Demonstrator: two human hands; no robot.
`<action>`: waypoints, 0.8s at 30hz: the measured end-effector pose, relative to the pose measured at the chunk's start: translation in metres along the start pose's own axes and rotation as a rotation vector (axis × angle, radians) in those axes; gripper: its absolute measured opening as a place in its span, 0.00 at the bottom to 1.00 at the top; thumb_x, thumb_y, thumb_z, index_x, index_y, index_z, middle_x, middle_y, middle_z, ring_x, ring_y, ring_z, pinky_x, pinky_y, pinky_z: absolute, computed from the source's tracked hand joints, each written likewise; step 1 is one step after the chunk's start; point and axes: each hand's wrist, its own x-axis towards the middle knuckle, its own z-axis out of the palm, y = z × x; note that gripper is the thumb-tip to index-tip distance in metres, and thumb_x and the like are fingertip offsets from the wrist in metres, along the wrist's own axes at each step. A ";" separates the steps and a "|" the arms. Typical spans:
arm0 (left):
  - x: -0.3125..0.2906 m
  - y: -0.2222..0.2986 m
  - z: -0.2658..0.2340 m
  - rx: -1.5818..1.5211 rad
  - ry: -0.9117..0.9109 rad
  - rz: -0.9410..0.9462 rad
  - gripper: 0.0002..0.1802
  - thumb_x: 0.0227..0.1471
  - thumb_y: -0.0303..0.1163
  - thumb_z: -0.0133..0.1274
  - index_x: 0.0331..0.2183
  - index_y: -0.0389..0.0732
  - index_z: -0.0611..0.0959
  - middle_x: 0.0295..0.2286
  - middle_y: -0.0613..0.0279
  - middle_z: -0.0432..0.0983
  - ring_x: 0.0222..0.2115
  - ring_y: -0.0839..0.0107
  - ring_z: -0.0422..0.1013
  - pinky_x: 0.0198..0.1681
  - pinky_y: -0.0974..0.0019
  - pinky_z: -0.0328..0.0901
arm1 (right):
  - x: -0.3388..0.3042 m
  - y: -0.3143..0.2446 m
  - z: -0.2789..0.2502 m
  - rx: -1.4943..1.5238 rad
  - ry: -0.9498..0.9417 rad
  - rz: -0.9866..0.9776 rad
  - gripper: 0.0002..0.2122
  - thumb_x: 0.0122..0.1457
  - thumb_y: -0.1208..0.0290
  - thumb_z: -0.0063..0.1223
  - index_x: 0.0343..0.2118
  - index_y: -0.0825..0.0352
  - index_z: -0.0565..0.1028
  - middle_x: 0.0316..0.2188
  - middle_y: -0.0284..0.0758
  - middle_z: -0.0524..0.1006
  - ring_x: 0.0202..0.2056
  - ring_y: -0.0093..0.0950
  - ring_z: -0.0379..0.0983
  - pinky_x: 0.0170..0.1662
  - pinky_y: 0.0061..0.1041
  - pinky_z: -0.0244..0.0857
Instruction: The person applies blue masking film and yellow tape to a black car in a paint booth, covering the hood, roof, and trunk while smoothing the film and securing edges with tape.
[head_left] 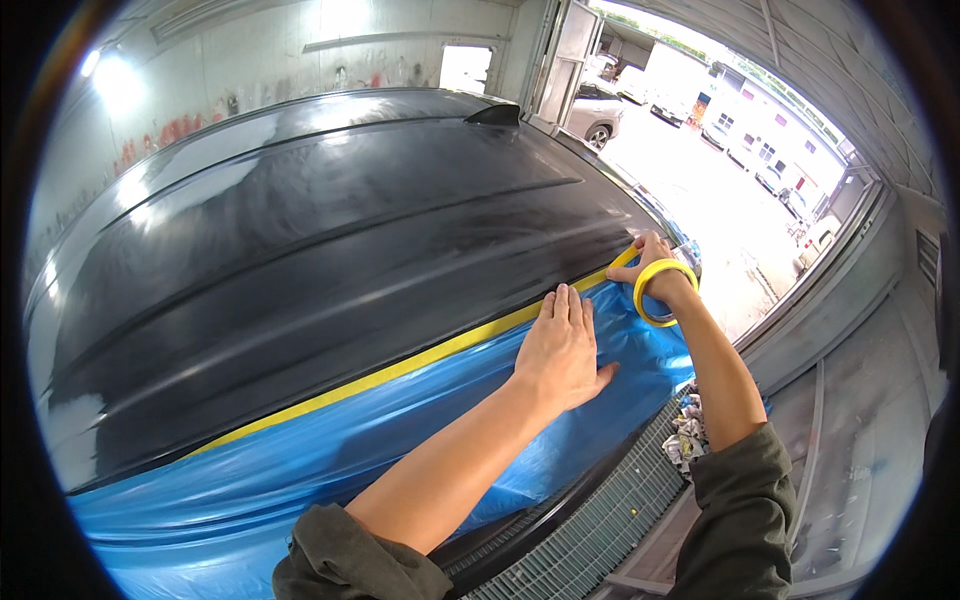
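Note:
A strip of yellow masking tape [400, 368] runs along the edge of a dark car roof [300, 240], over the upper border of a blue plastic sheet [390, 440]. My left hand [562, 350] lies flat with its fingers stretched out, the fingertips on the tape line. At the rear corner of the roof, the fingers of my right hand [655, 265] pinch the tape strip. A roll of yellow masking tape [642, 300] hangs around that hand by the wrist, its ring over the back of the hand.
Below the sheet lies a metal floor grating [590, 540], with crumpled paper [688, 435] beside it. A black fin antenna [495, 115] stands on the roof. Through the wide doorway at right, a parked car [594, 112] and a bright yard show.

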 end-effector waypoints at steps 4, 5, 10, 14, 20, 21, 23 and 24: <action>0.000 0.000 -0.005 0.017 -0.050 -0.002 0.51 0.61 0.63 0.47 0.60 0.19 0.66 0.60 0.27 0.62 0.65 0.42 0.59 0.71 0.53 0.51 | 0.003 -0.001 0.000 0.110 -0.082 0.053 0.44 0.40 0.51 0.76 0.59 0.64 0.67 0.53 0.44 0.76 0.55 0.42 0.73 0.57 0.40 0.67; 0.000 0.000 -0.006 0.023 -0.057 -0.002 0.51 0.61 0.63 0.47 0.60 0.19 0.66 0.61 0.27 0.62 0.65 0.42 0.58 0.71 0.53 0.51 | 0.004 -0.001 0.001 0.127 -0.089 0.048 0.43 0.40 0.51 0.75 0.59 0.64 0.68 0.53 0.44 0.76 0.55 0.42 0.73 0.57 0.40 0.67; 0.002 0.003 -0.007 0.016 -0.084 -0.004 0.52 0.62 0.64 0.45 0.61 0.20 0.65 0.62 0.28 0.60 0.66 0.43 0.57 0.71 0.53 0.49 | 0.007 -0.002 -0.001 0.073 -0.156 0.058 0.41 0.40 0.49 0.74 0.58 0.62 0.70 0.55 0.42 0.76 0.56 0.42 0.73 0.58 0.41 0.67; 0.007 0.005 -0.004 -0.017 -0.078 0.000 0.52 0.61 0.64 0.46 0.62 0.21 0.65 0.62 0.29 0.60 0.66 0.44 0.56 0.72 0.53 0.49 | 0.009 -0.002 -0.002 -0.009 -0.145 0.068 0.41 0.41 0.47 0.72 0.59 0.62 0.71 0.56 0.40 0.76 0.56 0.42 0.73 0.58 0.41 0.67; 0.022 -0.002 0.000 -0.139 -0.047 0.012 0.51 0.57 0.62 0.53 0.59 0.20 0.68 0.60 0.28 0.63 0.65 0.43 0.58 0.70 0.54 0.52 | 0.016 -0.005 0.006 -0.017 -0.148 0.033 0.41 0.43 0.45 0.73 0.57 0.66 0.70 0.55 0.47 0.76 0.55 0.45 0.75 0.56 0.44 0.69; 0.026 -0.001 0.009 -0.203 0.011 -0.014 0.51 0.54 0.61 0.56 0.57 0.19 0.70 0.59 0.28 0.64 0.64 0.42 0.59 0.69 0.54 0.53 | 0.022 0.000 0.011 -0.067 -0.134 -0.012 0.42 0.43 0.45 0.74 0.57 0.68 0.70 0.52 0.49 0.78 0.54 0.47 0.76 0.54 0.45 0.70; 0.024 -0.017 0.036 -0.215 0.215 -0.060 0.45 0.44 0.51 0.68 0.51 0.23 0.74 0.51 0.34 0.70 0.53 0.43 0.68 0.62 0.52 0.63 | 0.013 -0.036 0.015 -0.207 -0.094 -0.073 0.37 0.44 0.41 0.71 0.52 0.65 0.79 0.53 0.44 0.79 0.54 0.39 0.76 0.56 0.44 0.68; 0.032 -0.008 0.038 -0.422 0.212 -0.122 0.49 0.40 0.49 0.72 0.54 0.25 0.71 0.50 0.36 0.69 0.51 0.45 0.68 0.61 0.52 0.64 | 0.018 -0.020 0.016 -0.211 -0.037 -0.109 0.35 0.44 0.43 0.72 0.51 0.65 0.79 0.49 0.44 0.79 0.50 0.38 0.76 0.53 0.43 0.68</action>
